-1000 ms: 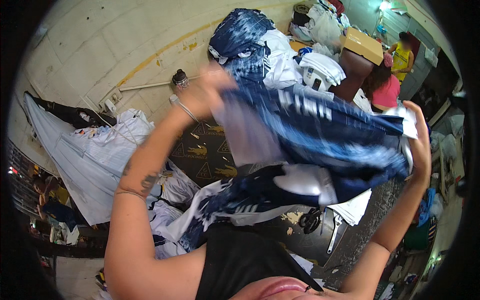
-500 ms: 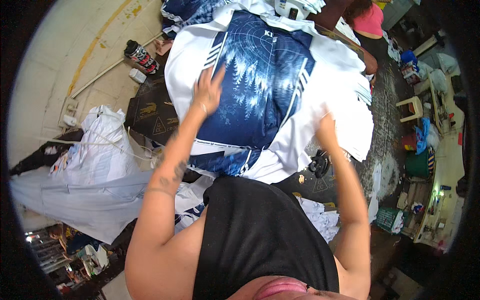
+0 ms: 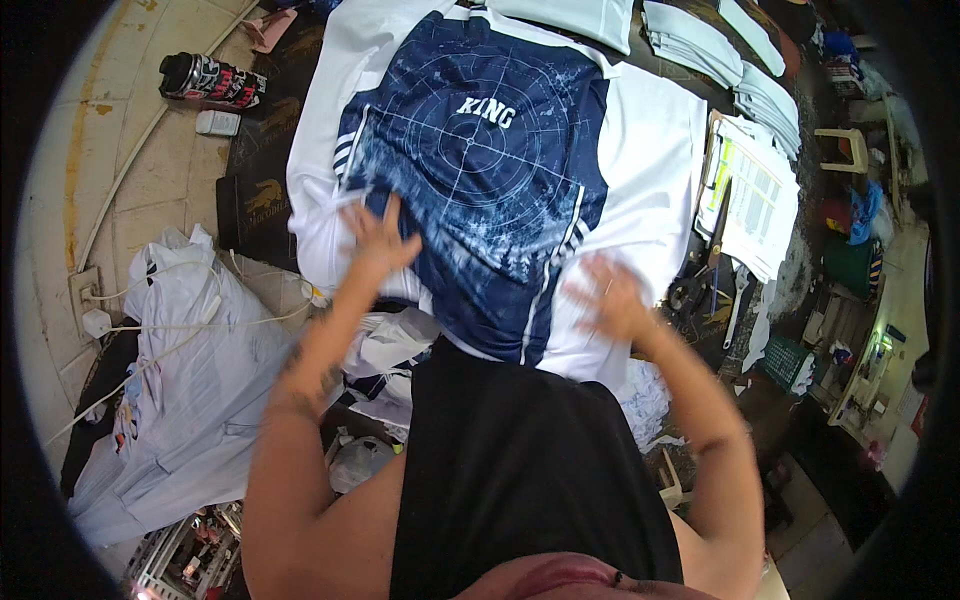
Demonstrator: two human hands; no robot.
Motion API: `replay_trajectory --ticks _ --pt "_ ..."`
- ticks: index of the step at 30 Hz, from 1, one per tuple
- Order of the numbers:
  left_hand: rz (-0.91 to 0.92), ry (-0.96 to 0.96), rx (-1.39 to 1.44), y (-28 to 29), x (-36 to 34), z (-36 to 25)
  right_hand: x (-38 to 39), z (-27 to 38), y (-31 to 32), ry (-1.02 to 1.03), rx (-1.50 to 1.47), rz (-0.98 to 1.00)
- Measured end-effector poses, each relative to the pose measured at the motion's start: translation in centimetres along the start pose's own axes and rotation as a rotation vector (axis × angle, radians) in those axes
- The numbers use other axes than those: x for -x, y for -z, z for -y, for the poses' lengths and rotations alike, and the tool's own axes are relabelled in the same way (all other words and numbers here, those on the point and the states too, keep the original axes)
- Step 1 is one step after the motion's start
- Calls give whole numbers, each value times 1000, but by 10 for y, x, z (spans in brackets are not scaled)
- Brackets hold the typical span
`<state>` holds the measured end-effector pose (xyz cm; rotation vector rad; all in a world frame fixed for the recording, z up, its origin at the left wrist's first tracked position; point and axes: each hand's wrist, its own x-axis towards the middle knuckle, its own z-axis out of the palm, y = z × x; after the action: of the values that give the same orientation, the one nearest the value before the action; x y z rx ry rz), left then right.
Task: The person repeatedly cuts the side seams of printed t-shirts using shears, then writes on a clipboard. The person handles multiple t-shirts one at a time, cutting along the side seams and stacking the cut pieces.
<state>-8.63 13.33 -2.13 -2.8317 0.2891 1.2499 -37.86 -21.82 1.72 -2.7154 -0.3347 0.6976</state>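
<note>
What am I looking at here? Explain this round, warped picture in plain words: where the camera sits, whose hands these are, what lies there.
The camera is worn on a person's head and looks down, and its fisheye lens bends the edges. The bare arms are the person's own. The left hand and right hand lie flat and open on a navy and white jersey spread over a work surface; neither holds anything. Folded white garments lie at the far right, a spray can on the floor to the left, and pale cloth bundles nearer by.

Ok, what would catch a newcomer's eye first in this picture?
The navy and white jersey spread flat across the middle, with the left hand and right hand pressed on its lower part. Next, the pale sheet heaped at the left and the dark can lying top left.
</note>
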Motion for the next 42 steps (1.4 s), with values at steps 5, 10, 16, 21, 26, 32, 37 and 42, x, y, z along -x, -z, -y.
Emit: replay_trajectory --ticks 5,10,16,21,26,32,37,42 --pt "-579 -561 346 167 -117 23 -60 -166 112 -634 621 -422" --pt "-83 -225 105 56 -64 141 -12 -26 -38 -266 -194 -354" --pt "-103 135 -163 -63 17 92 33 67 -127 -395 -58 -245" --pt "-383 -433 14 111 -78 -39 -71 -137 70 -265 -105 -100" --pt "-774 -570 85 209 -184 47 -86 -149 112 -407 -27 -473" --pt "-411 169 -130 -6 -31 164 21 62 -91 -481 -97 -339" --pt "-10 -32 -121 -22 -1 12 -14 -1 -56 -150 -311 -72" --pt "-666 -507 283 210 -179 -33 -102 -197 144 -756 22 -2"
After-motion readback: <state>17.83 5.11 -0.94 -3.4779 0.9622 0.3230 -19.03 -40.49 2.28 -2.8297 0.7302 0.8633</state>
